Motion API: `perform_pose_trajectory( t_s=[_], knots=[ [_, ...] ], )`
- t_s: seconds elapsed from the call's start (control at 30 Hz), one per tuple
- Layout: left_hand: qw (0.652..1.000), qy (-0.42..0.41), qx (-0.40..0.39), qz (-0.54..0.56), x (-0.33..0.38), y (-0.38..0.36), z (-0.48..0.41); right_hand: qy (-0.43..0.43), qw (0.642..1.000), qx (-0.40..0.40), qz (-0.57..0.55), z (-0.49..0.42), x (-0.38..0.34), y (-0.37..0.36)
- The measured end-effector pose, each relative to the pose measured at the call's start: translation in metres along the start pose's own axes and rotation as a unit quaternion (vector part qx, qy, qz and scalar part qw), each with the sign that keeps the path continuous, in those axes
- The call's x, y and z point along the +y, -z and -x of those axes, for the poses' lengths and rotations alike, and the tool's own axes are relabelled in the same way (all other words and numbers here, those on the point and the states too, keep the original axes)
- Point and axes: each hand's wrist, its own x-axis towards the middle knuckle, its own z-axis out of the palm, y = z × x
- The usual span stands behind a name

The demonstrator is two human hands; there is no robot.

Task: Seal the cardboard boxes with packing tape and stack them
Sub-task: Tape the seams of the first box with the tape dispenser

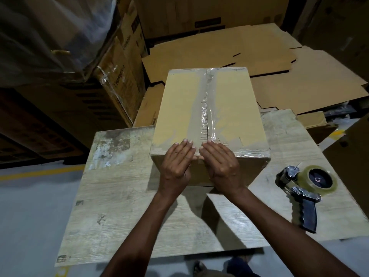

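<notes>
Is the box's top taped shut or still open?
Shut: packing tape covers the centre seam of the cardboard box, and its flaps lie flat.

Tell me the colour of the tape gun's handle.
Black; the handle of the tape gun shows best in the head view.

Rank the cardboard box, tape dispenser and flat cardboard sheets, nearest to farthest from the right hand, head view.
1. Cardboard box: touched by the right hand at its near edge.
2. Tape dispenser: on the table, to the right.
3. Flat cardboard sheets: behind the box, farthest back.
</notes>
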Motion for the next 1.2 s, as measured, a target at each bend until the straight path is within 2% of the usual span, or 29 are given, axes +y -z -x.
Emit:
perform_pose_trajectory(
  t_s=[0.13, 0.27, 0.53, 0.7, 0.9, 1.03, 1.2],
  knots=[
    [1.0, -0.021, -0.009, 0.01, -0.004, 0.004, 0.001, 0.028, 1.0, -0.004, -0.002, 0.003, 0.007, 0.001],
    [0.996, -0.066, -0.05, -0.016, -0.019, 0.015, 0.007, 0.074, 0.995, -0.069, 0.004, 0.007, 0.021, 0.009],
    [0.999, 0.003, 0.015, -0.046, -0.042, 0.031, 0.008, 0.017, 0.998, -0.055, -0.011, -0.008, 0.02, 0.01],
    [1.0, 0.018, 0.015, -0.012, -0.045, 0.03, 0.01, 0.052, 0.997, -0.061, -0.019, -0.007, 0.023, 0.014],
    [0.989, 0.131, 0.061, 0.029, -0.038, 0.033, 0.015, 0.011, 0.994, -0.105, -0.036, -0.011, 0.017, 0.019],
    [0.945, 0.302, 0.092, 0.087, -0.031, 0.046, 0.012, 0.023, 0.993, -0.103, -0.044, -0.026, -0.005, 0.005],
    [0.912, 0.364, 0.107, 0.156, -0.029, 0.054, 0.008, 0.04, 0.993, -0.095, -0.066, -0.033, -0.017, -0.016]
  ],
)
